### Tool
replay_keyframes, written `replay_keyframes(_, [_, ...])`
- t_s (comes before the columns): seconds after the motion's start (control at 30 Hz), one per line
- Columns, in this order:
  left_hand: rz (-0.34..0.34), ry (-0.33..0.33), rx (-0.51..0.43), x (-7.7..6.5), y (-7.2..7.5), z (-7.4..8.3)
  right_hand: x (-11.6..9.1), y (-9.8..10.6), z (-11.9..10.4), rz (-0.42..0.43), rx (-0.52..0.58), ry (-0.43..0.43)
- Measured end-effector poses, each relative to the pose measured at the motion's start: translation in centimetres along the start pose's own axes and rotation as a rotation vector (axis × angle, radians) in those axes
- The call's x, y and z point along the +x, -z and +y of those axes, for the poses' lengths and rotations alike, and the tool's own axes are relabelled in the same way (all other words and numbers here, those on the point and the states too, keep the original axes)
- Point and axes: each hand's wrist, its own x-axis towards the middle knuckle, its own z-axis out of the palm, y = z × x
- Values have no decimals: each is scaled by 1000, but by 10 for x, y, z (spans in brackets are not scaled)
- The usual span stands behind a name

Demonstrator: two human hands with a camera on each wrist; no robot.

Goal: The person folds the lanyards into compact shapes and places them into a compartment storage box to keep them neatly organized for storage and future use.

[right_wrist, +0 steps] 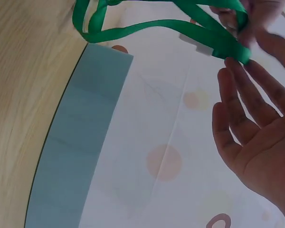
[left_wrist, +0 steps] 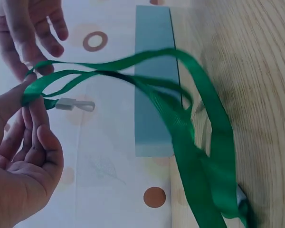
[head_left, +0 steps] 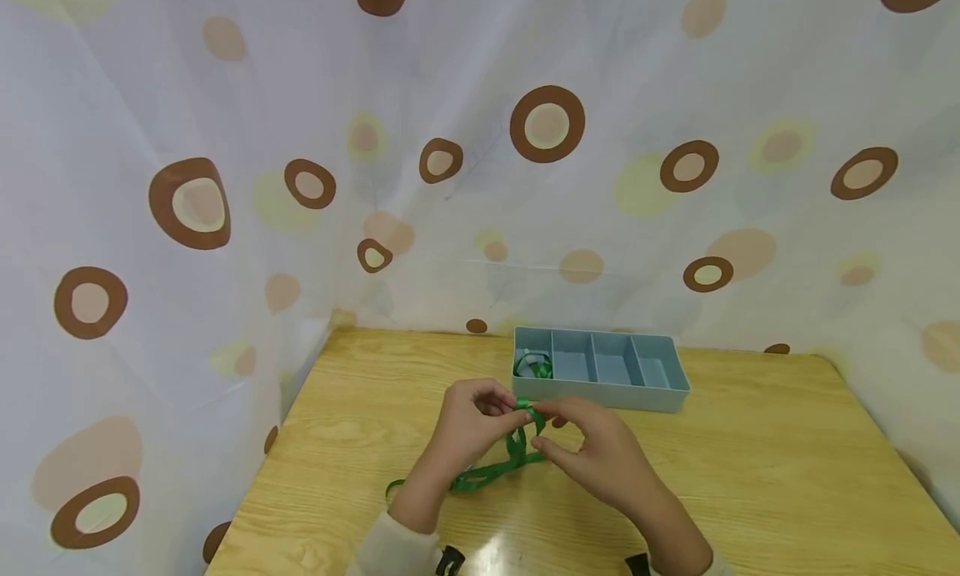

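A green ribbon lanyard is held up in front of the tray, its loops hanging down over the wooden table. Between thumb and fingers, my left hand pinches the gathered band near its top. A small white plastic clip sticks out beside that pinch in the left wrist view. My right hand is at the other side of the band, fingertips touching it. Its fingers are extended, with the thumb apart from them, as the right wrist view shows at the lanyard's folded end.
A blue-grey tray with several compartments stands just beyond the hands. Its leftmost compartment contains another coiled green lanyard. A patterned white curtain hangs along the back and sides of the wooden table.
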Motion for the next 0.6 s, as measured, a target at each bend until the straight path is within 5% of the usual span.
replay_keyframes(0.3, [-53,-35,-21,-9,0,10,1,-1,4,42,-54,-4])
replay_keyframes(0.5, [-67,-67,-30,-16,-2,17,2,-2,5,-36,194,-65])
replay_keyframes(0.6, [-75,-89,-38,-19,-6,18,3,-5,3,-11,293,-111])
